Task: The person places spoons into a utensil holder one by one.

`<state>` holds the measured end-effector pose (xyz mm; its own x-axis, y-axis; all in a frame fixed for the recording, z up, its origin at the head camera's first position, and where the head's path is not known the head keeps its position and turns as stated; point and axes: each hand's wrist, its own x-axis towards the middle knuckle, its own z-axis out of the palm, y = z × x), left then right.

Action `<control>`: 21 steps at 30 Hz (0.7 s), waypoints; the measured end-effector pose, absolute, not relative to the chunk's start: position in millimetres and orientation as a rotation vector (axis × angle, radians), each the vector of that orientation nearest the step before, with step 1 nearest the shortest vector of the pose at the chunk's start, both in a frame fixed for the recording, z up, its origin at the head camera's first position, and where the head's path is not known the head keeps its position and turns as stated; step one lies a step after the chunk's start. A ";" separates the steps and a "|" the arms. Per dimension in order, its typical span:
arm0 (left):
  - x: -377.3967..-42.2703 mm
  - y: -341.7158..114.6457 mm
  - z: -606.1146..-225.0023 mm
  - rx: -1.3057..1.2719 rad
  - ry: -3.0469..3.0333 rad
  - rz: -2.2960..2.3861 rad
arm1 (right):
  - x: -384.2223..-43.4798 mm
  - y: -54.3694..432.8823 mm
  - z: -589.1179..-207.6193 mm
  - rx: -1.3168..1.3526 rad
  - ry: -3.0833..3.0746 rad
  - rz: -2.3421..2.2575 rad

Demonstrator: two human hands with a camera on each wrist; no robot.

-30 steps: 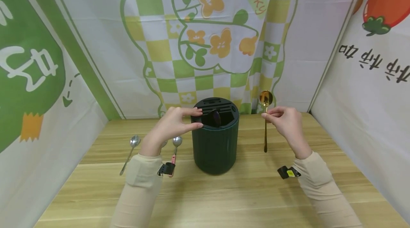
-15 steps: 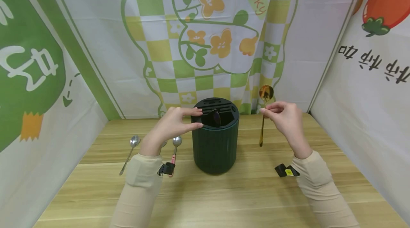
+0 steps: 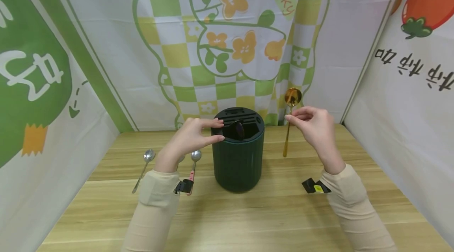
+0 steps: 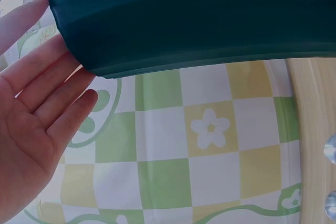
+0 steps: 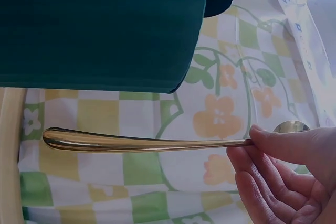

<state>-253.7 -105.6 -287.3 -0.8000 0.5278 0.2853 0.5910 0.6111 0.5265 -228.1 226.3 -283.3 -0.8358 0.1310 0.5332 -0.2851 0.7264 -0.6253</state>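
Observation:
A dark green ribbed utensil holder [image 3: 237, 165] with a black slotted top stands upright on the table. My left hand [image 3: 189, 138] touches its left rim, thumb toward the front and fingers farther back, nearly straight in the left wrist view. Inside the large opening, the shiny dark bowl of a spoon [image 3: 239, 130] shows; its handle is hidden. To the right of the holder, my right hand [image 3: 313, 126] pinches a gold spoon [image 3: 286, 141] by the upper handle. The spoon hangs bowl up, handle [image 5: 142, 141] down, slightly tilted and apart from the holder.
On the wooden table [image 3: 248, 224] left of the holder lie a silver spoon [image 3: 144, 170], a spoon with a pink handle [image 3: 192, 176], and another spoon [image 3: 181, 158] mostly behind my left wrist. A patterned cloth [image 3: 230, 47] hangs behind the table.
My right hand has risen and shifted slightly left with the gold spoon, whose handle end now leans farther left. My left hand and the utensil holder stay in place.

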 end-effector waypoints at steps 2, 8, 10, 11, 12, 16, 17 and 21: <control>-253.7 -105.8 -287.7 -0.954 -2.725 -0.951 | -227.9 225.1 -280.7 0.129 -2.354 0.980; -253.8 -105.8 -287.9 -0.961 -2.718 -0.961 | -226.8 221.4 -271.0 0.159 -2.314 0.999; -253.8 -105.9 -287.9 -0.959 -2.718 -0.963 | -226.1 220.0 -267.9 0.164 -2.311 1.005; -253.9 -105.8 -287.9 -0.959 -2.718 -0.963 | -225.7 219.3 -266.4 0.164 -2.309 1.005; -254.0 -105.8 -288.0 -0.960 -2.718 -0.963 | -225.4 218.4 -264.9 0.167 -2.307 1.004; -254.6 -105.5 -288.1 -0.964 -2.720 -0.964 | -224.0 214.9 -259.1 0.180 -2.300 0.997; -254.6 -105.3 -288.2 -0.964 -2.720 -0.965 | -223.8 213.8 -257.4 0.185 -2.298 0.991; -254.8 -105.2 -288.3 -0.961 -2.720 -0.961 | -223.6 209.9 -251.5 0.199 -2.283 0.975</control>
